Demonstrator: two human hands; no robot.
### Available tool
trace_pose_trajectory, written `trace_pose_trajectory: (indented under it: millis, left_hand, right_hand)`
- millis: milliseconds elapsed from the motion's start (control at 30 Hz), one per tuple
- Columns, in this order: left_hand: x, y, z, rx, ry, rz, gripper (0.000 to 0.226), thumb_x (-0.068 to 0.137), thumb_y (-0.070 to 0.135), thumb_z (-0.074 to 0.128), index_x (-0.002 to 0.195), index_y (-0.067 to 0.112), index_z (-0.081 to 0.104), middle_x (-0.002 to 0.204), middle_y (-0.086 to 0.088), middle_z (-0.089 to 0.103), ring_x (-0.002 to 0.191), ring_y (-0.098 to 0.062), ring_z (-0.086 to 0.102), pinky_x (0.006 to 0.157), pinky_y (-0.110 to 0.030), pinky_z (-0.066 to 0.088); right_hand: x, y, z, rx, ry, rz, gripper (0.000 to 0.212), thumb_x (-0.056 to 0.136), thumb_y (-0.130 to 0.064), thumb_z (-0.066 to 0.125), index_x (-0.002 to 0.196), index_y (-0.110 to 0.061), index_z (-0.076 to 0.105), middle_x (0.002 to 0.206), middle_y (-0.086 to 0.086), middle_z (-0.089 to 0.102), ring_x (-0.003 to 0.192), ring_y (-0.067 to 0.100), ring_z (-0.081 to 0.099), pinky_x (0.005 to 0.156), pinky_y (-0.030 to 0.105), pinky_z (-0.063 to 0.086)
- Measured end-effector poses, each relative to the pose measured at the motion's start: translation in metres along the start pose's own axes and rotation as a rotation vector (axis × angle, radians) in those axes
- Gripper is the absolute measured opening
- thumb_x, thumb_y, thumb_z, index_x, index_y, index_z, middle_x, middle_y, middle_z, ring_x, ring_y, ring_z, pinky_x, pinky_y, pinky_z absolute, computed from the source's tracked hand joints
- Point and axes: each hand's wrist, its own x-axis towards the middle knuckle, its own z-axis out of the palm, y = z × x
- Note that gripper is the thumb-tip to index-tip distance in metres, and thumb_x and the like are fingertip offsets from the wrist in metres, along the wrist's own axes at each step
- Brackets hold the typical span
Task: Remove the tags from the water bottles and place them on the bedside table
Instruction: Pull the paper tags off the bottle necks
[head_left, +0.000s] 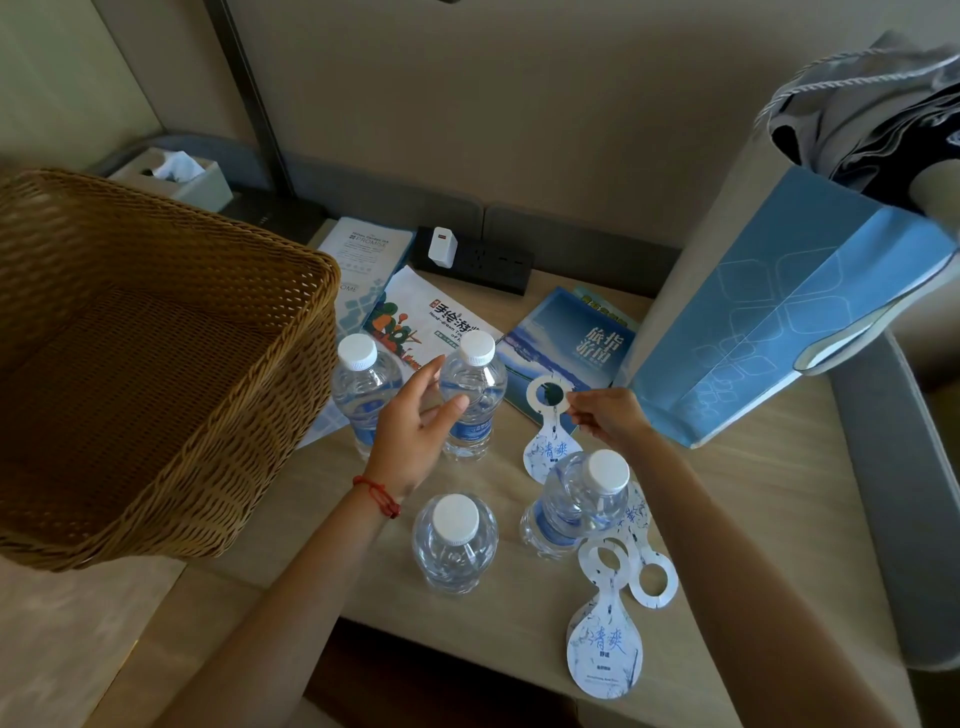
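Several clear water bottles with white caps stand on the wooden bedside table (717, 525): two at the back (363, 387) (475, 395), two nearer me (454, 543) (579, 501). None wears a tag. My right hand (605, 415) pinches a white paper tag (550, 428) by its neck, the ring end up, just above the table. My left hand (413, 428) hovers with fingers spread beside the back right bottle, touching or nearly touching it. Another tag (605, 644) lies flat at the front right, and a further tag (649, 564) lies partly under it.
A large wicker basket (156, 364) fills the left side. Brochures (563, 345) and a power strip with a white charger (470, 257) lie at the back. A blue paper bag (779, 322) stands at the right. A tissue box (176, 176) sits far left.
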Motion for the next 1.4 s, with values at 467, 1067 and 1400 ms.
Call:
trace_pose_trajectory:
  millis: [467, 1067, 1400]
  left_hand:
    - [0.000, -0.005, 0.001, -0.002, 0.012, -0.052, 0.053, 0.086, 0.012, 0.058, 0.136, 0.009, 0.038, 0.137, -0.011, 0.049, 0.129, -0.019, 0.043, 0.095, -0.017, 0.044]
    - [-0.066, 0.000, -0.022, -0.007, 0.014, 0.007, 0.033, 0.089, 0.027, 0.051, 0.118, 0.012, 0.058, 0.119, -0.004, 0.062, 0.114, -0.011, 0.056, 0.097, -0.025, 0.044]
    - [-0.115, -0.010, -0.015, -0.162, 0.099, -0.037, 0.018, 0.089, 0.027, 0.051, 0.105, 0.027, 0.060, 0.109, 0.006, 0.064, 0.105, 0.001, 0.059, 0.090, -0.015, 0.046]
  right_hand:
    - [0.011, 0.027, 0.010, -0.237, 0.065, -0.120, 0.023, 0.082, -0.013, 0.067, 0.060, -0.009, 0.066, 0.058, 0.004, 0.060, 0.049, 0.011, 0.048, 0.052, 0.016, 0.045]
    - [-0.117, 0.007, -0.024, 0.153, -0.200, -0.567, 0.038, 0.085, -0.050, 0.050, 0.097, -0.019, 0.069, 0.097, 0.000, 0.074, 0.095, 0.018, 0.068, 0.080, 0.022, 0.053]
    - [-0.137, 0.059, -0.028, 0.176, -0.273, -0.594, 0.051, 0.070, -0.040, 0.072, 0.116, -0.024, 0.059, 0.113, -0.012, 0.068, 0.107, 0.008, 0.062, 0.083, 0.019, 0.050]
